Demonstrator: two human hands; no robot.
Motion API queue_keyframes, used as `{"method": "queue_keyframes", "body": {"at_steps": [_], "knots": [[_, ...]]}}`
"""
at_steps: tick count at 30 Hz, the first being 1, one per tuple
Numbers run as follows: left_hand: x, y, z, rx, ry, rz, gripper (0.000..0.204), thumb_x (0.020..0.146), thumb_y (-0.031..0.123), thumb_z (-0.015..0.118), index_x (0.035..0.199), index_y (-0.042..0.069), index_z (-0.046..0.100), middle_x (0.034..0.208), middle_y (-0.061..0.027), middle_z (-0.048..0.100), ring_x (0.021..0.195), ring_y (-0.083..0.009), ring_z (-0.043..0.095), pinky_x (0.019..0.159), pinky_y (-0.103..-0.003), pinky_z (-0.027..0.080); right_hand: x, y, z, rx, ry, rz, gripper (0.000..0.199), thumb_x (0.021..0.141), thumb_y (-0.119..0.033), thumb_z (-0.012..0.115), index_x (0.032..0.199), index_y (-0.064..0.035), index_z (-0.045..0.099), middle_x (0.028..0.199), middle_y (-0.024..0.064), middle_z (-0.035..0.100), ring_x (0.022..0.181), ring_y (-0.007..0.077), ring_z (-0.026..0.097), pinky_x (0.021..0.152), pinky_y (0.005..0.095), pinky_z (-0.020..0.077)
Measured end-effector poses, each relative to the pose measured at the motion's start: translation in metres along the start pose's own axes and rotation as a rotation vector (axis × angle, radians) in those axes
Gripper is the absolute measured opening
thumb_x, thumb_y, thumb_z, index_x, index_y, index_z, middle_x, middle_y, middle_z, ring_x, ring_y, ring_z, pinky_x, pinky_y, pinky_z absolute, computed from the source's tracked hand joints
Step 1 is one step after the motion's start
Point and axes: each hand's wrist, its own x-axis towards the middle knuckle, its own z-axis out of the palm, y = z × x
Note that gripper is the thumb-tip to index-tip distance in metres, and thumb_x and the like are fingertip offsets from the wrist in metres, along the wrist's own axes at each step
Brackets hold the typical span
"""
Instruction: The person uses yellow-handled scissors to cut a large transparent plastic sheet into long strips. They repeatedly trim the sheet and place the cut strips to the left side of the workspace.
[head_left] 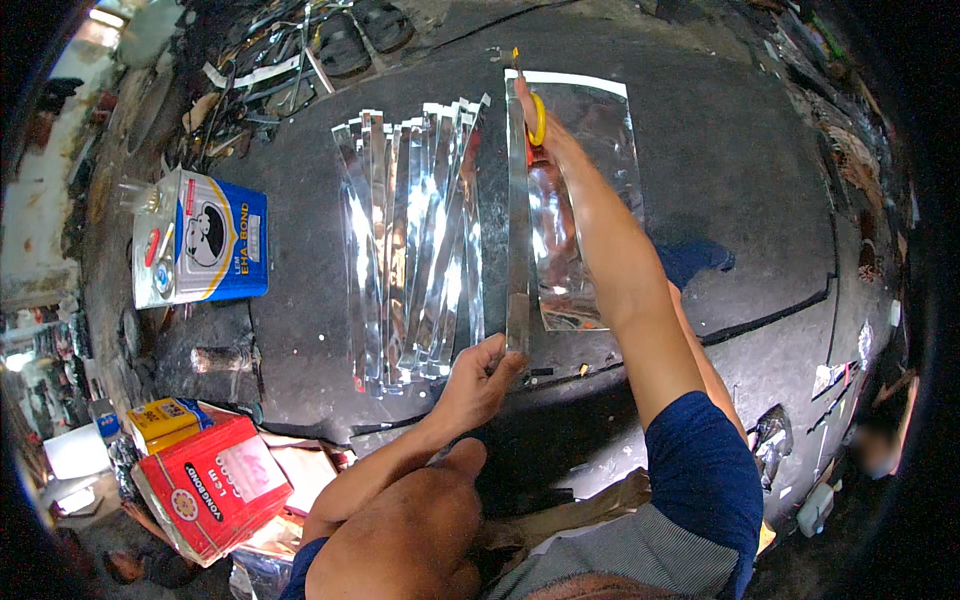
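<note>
- While the left hand [478, 372] pinches the near end of a silver strip [517, 220] at lower centre, the right hand [540, 125], closed on yellow-handled scissors [537, 118], reaches the sheet's [590, 200] far edge at the top.
- Judging by this, one strip's cut is almost done; next comes freeing it cleanly.
- Strip runs between both hands, beside the cut pile [410, 240] to its left.

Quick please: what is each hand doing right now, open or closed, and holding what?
Left hand: closed, pinching the near end of a silver strip.
Right hand: closed on yellow-handled scissors at the far end.
</note>
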Motion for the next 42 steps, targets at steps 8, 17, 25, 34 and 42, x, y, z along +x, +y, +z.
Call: {"method": "queue_keyframes", "body": {"at_steps": [8, 17, 25, 34, 42], "knots": [[-0.007, -0.057, -0.041, 0.330, 0.275, -0.140, 0.033, 0.090, 0.032, 0.055, 0.088, 0.000, 0.057, 0.065, -0.0101, 0.054, 0.061, -0.0246, 0.054, 0.060, -0.038, 0.043, -0.067, -0.036, 0.000, 0.068, -0.041, -0.002, 0.085, 0.070, -0.088, 0.035, 0.079, -0.0050, 0.053, 0.058, 0.0062, 0.051, 0.045, 0.0155, 0.051, 0.041, 0.0311, 0.0448], [0.071, -0.117, -0.003, 0.163, 0.199, -0.306, 0.035, 0.081, 0.030, 0.065, 0.085, -0.004, 0.063, 0.073, -0.0174, 0.063, 0.069, -0.0275, 0.063, 0.061, -0.037, 0.049, -0.274, 0.021, -0.036, 0.285, -0.145, 0.174, 0.082, 0.075, -0.085, 0.029, 0.069, -0.0064, 0.053, 0.053, 0.0052, 0.050, 0.042, 0.0157, 0.052, 0.036, 0.0293, 0.0421], [0.115, -0.129, 0.049, -0.532, 0.338, -0.341, 0.010, 0.077, -0.003, 0.061, 0.086, -0.004, 0.065, 0.075, -0.0081, 0.064, 0.062, -0.0137, 0.058, 0.054, -0.023, 0.046, -0.477, 0.090, -0.030, 0.414, -0.227, 0.516, 0.074, 0.083, -0.075, 0.034, 0.079, -0.0036, 0.054, 0.057, 0.0054, 0.051, 0.045, 0.0184, 0.053, 0.043, 0.0304, 0.0482], [0.117, -0.115, 0.042, -0.235, 0.203, -0.190, 0.010, 0.079, -0.001, 0.059, 0.085, -0.003, 0.067, 0.074, -0.0053, 0.064, 0.061, -0.0092, 0.056, 0.053, -0.021, 0.043, -0.497, 0.133, -0.002, 0.378, -0.369, 0.666, 0.091, 0.070, -0.087, 0.031, 0.084, 0.0005, 0.053, 0.058, 0.0079, 0.051, 0.050, 0.0195, 0.057, 0.049, 0.0323, 0.0513], [0.116, -0.100, 0.043, -0.115, 0.212, -0.238, 0.012, 0.082, 0.012, 0.064, 0.080, 0.001, 0.068, 0.067, -0.0018, 0.061, 0.057, -0.0086, 0.053, 0.051, -0.022, 0.041, -0.458, 0.169, -0.007, 0.562, -0.238, 0.702, 0.054, 0.085, -0.057, 0.054, 0.080, -0.0026, 0.056, 0.055, 0.0069, 0.053, 0.041, 0.0231, 0.053, 0.040, 0.0383, 0.0494]]}}
